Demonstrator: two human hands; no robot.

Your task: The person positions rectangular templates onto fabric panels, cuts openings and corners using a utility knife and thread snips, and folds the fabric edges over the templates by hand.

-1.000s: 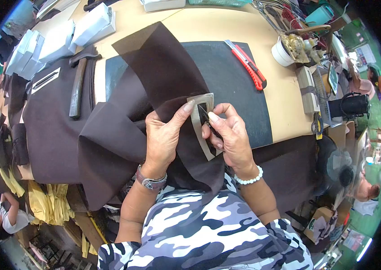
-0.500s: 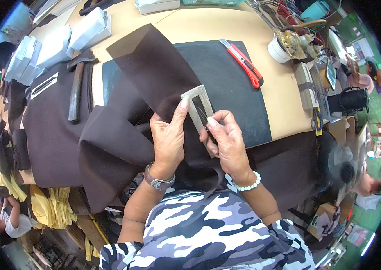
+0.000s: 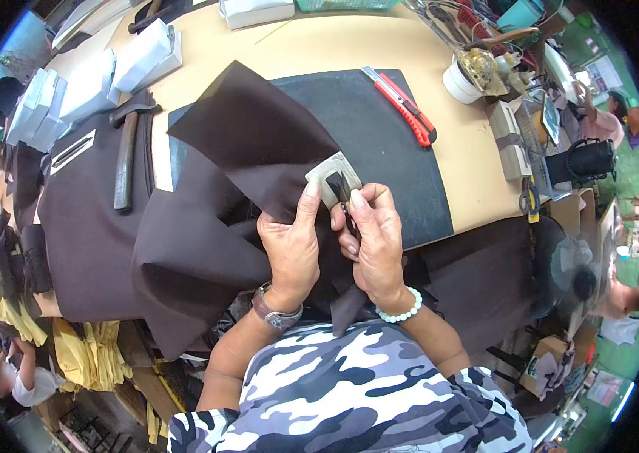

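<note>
Dark brown fabric (image 3: 259, 124) is bunched up over the black mat (image 3: 380, 143), with a light, slotted frame-like piece (image 3: 329, 171) on it. My left hand (image 3: 291, 249) pinches the fabric and the lower left edge of that piece, thumb on top. At the slot, my right hand (image 3: 374, 234) is closed on a small dark tool (image 3: 348, 215), its tip at the opening; the fingers hide most of it. A red cutter (image 3: 402, 108) lies on the mat beyond my hands.
A hammer (image 3: 126, 160) rests on more brown fabric (image 3: 85, 226) at the left. White boxes (image 3: 146, 54) stand at the back left. At the back right is a white pot (image 3: 461, 81). Other people (image 3: 606, 124) are at the far sides.
The slotted piece has tilted, and its lower part is now hidden by my hands. My left hand has moved slightly right, and the fabric's upper corner has dropped lower.
</note>
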